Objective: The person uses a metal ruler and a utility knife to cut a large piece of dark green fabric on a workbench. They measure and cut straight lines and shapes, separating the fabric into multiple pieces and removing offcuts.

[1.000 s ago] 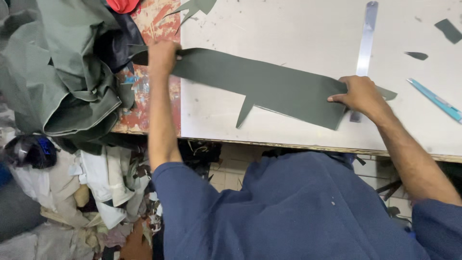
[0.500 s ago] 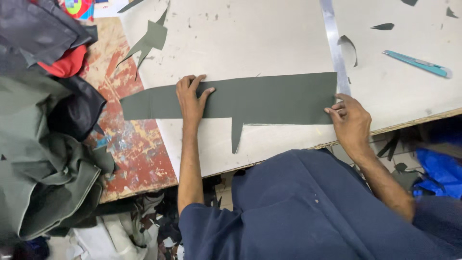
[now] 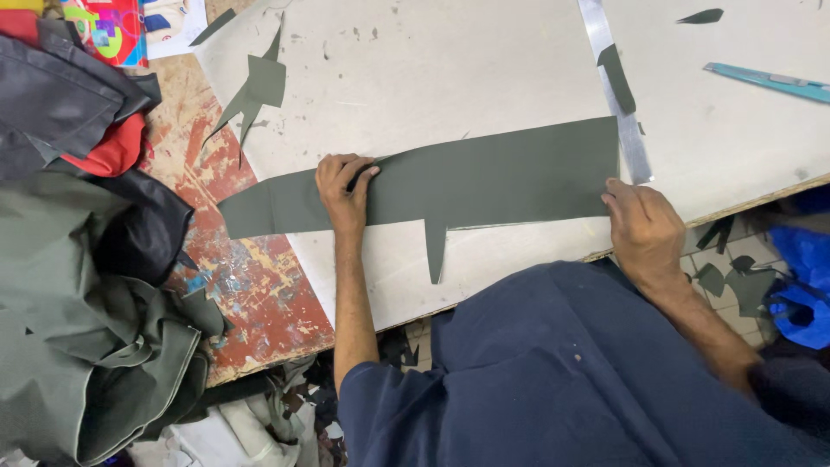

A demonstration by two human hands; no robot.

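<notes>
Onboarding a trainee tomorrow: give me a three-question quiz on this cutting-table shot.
1. True or false: the left hand lies flat on the long green fabric strip.
2. What does the right hand grip? A) the strip's right end B) the metal ruler C) the blue tool
3. Fill in: a narrow pointed tab hangs from the strip's ____ edge.

Key: 1 true; 2 A; 3 lower (nearest the person).
</notes>
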